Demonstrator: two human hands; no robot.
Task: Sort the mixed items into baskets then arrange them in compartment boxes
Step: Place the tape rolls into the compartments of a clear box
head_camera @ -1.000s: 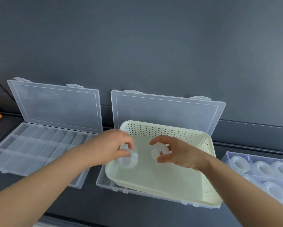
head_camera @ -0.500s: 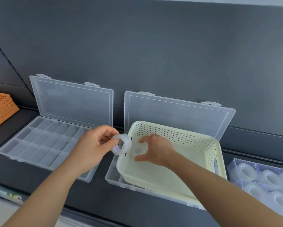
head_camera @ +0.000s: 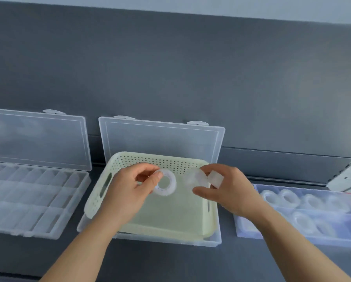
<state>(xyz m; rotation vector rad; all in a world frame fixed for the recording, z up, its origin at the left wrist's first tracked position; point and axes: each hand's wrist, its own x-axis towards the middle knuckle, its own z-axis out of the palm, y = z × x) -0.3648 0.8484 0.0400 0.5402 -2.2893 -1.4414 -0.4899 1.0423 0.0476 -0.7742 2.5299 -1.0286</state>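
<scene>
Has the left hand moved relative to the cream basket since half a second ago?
Yes. The left hand, holding a tape ring, went rightward from outside the basket's left rim to over its inside.

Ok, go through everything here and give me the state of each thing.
left hand: pinches a tape roll.
right hand: grips a second roll.
middle box: lid open, upright.
basket: rests in the middle box.
left box: lid open, upright.
right box: open, rolls in its compartments.
</scene>
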